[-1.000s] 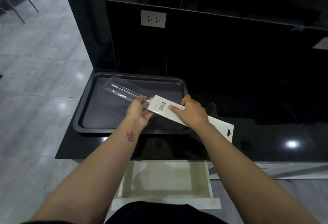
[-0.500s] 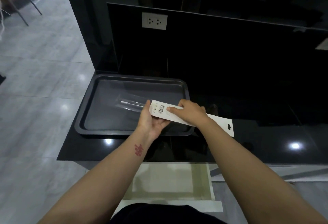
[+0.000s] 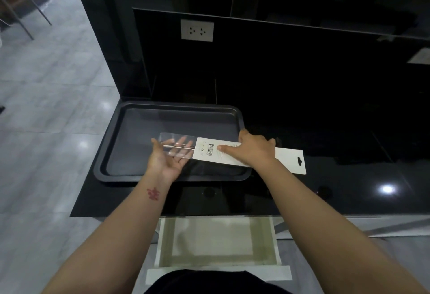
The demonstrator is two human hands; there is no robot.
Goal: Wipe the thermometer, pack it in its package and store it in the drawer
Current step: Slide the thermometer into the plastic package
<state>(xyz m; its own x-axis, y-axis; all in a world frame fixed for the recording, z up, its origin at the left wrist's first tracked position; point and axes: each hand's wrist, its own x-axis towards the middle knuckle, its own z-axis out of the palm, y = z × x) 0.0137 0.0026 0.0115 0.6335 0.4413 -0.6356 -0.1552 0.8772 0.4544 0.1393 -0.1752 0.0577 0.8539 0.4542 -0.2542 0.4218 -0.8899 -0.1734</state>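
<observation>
**Thermometer package held level over the tray**

One long flat package (image 3: 235, 155) is lying across both hands above the near right part of a single dark tray (image 3: 111, 154). Its right part is a white card, matte and rectangular, carrying a barcode and a hang-hole cut near its far right end. Its left part is a clear, glossy plastic sleeve, and one thin thermometer (image 3: 179, 147), pale and rod-shaped, is showing through that sleeve, lying lengthwise inside it.

The tray is a shallow rectangle with rounded corners and a raised rim, dull grey inside, and it is sitting on a polished black countertop (image 3: 349, 189) that is reflecting ceiling lights as bright spots. One white drawer (image 3: 218, 242) is standing open under the counter's near edge, its floor a pale, faintly stained panel. One white wall socket (image 3: 197, 30) with two outlets is sitting on the dark panel behind. The floor to the left is glossy grey tile.

The left hand (image 3: 168, 157) is turned palm up, fingers spread and nearly straight, lying beneath the clear end of the package; the fingers are visible through the plastic. The right hand (image 3: 252, 151) is gripping the card from above, thumb lying along its upper face and fingers curling over its far edge.
</observation>
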